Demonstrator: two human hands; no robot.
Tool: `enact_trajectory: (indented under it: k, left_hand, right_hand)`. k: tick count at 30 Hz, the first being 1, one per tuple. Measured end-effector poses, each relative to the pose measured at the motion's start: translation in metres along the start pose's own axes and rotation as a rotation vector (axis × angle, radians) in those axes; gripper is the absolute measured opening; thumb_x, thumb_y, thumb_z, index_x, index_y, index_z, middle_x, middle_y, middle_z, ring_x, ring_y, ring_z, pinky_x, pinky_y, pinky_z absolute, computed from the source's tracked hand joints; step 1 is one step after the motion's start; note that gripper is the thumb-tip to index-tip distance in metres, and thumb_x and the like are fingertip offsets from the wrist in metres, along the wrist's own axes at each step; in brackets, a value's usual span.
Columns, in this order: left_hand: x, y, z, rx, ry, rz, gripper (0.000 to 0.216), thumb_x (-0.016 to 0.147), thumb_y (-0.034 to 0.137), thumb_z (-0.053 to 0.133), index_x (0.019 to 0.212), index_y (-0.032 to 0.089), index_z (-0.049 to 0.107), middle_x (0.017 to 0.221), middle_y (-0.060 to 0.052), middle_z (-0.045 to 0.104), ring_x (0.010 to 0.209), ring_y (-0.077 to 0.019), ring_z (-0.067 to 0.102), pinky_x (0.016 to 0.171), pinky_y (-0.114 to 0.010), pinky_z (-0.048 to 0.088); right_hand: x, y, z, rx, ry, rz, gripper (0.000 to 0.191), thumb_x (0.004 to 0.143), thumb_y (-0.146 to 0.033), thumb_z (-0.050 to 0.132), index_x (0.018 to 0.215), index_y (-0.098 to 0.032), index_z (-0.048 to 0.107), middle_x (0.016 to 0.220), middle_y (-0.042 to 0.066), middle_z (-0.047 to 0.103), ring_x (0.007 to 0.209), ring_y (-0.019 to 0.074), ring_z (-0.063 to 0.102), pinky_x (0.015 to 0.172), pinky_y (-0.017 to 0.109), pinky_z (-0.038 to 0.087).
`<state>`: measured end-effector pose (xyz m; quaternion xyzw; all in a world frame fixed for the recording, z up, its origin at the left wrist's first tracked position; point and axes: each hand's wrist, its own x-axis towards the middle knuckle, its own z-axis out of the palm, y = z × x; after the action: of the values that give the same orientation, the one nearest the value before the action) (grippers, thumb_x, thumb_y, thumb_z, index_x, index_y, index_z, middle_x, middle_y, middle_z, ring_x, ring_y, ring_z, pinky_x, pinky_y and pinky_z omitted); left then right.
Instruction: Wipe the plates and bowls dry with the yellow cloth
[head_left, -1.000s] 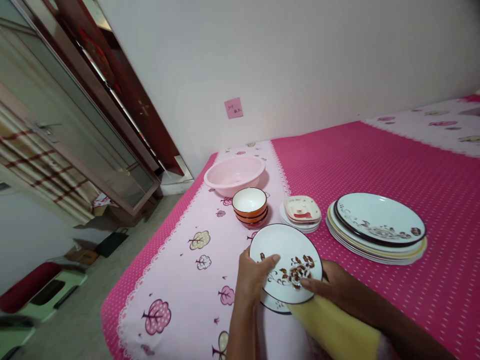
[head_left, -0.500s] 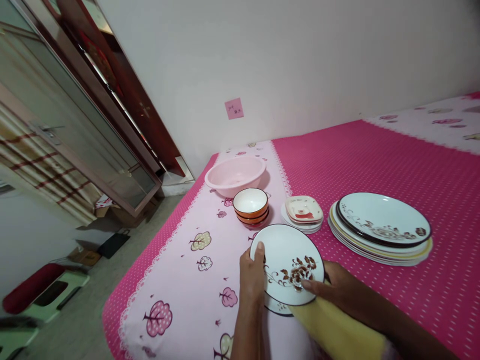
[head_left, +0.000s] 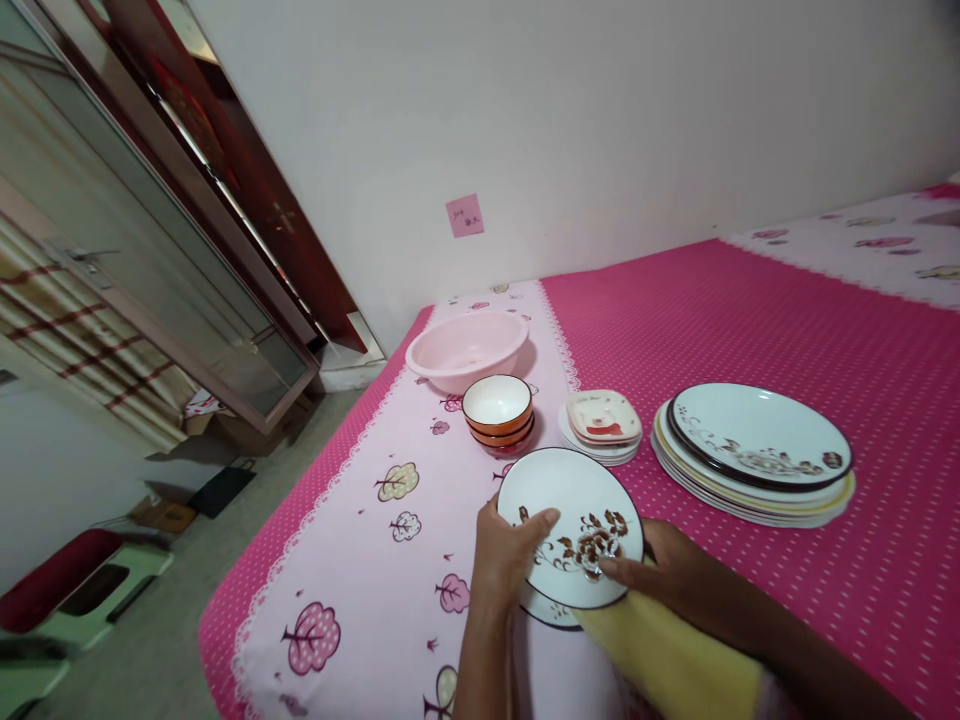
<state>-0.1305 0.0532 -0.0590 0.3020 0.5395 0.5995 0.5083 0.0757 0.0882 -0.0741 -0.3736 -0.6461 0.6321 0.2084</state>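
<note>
A round white plate [head_left: 566, 490] with a dark rim and brown flowers is held between both hands, above another similar plate [head_left: 550, 608] whose lower edge shows. My left hand [head_left: 504, 545] grips the plate's left side, thumb lying on its face. On the right side my right hand [head_left: 652, 565] pinches the rim, thumb on top and fingers hidden beneath. A yellow cloth [head_left: 667, 650] hangs under my right hand, and how it is held cannot be seen.
Beyond the plate stand stacked orange-brown bowls [head_left: 498, 405] and a pink basin [head_left: 466, 350]. Small square dishes [head_left: 602, 415] sit on several small plates [head_left: 600, 452]. A stack of large plates [head_left: 757, 440] lies to the right on the pink patterned bedspread [head_left: 337, 540].
My left thumb has moved from near the plate's left edge inward across its face. My right hand keeps its grip; the view has shifted slightly.
</note>
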Motion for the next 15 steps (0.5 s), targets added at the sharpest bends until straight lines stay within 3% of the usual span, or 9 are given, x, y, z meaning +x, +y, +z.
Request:
enact_trajectory:
  k: [7, 15]
  left_hand:
    - [-0.0002, -0.002, -0.0014, 0.015, 0.021, 0.036, 0.062, 0.071, 0.05, 0.087, 0.115, 0.008, 0.072, 0.1, -0.017, 0.08, 0.088, -0.0305, 0.076, 0.083, -0.041, 0.06]
    - [0.0011, -0.0029, -0.0011, 0.133, 0.144, 0.055, 0.06, 0.082, 0.063, 0.072, 0.108, 0.009, 0.074, 0.094, -0.015, 0.079, 0.084, -0.0272, 0.072, 0.077, -0.036, 0.056]
  right_hand:
    - [0.0005, -0.0047, 0.0023, 0.051, -0.023, -0.02, 0.045, 0.089, -0.053, 0.068, 0.117, -0.019, 0.073, 0.119, 0.011, 0.079, 0.112, 0.0343, 0.072, 0.098, 0.046, 0.057]
    - [0.0023, -0.0094, 0.003, 0.054, -0.03, -0.031, 0.051, 0.087, -0.054, 0.068, 0.12, -0.015, 0.072, 0.124, 0.012, 0.077, 0.117, 0.0355, 0.07, 0.1, 0.046, 0.056]
